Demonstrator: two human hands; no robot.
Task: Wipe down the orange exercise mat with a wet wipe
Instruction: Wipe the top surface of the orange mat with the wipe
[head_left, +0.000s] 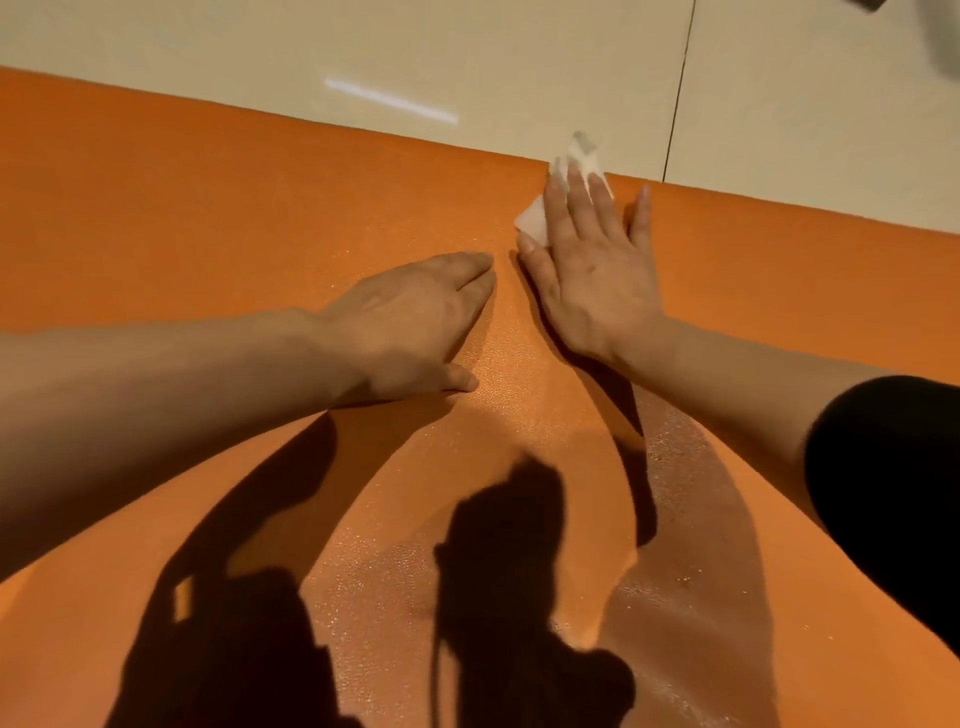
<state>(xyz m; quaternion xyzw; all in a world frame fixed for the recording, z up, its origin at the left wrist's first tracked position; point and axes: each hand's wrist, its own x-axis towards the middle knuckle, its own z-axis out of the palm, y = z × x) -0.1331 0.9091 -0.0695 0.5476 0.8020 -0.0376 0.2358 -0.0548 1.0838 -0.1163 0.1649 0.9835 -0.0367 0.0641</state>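
Head view, steeply down, close over mat (208, 208).

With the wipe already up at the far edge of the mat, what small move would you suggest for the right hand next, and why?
Probably draw the right hand back toward the body, keeping the wet wipe pressed flat. It sits under straight fingers at the far edge of the orange mat, partly over the floor, while the left hand rests flat on the mat.

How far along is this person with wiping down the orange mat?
Partly done, it seems. The near stretch of the orange mat glistens as if damp, so it looks already wiped. In hand: the right hand presses a white wet wipe flat at the far edge, while the left hand rests flat beside it. The matte areas to the left and right look still to do.
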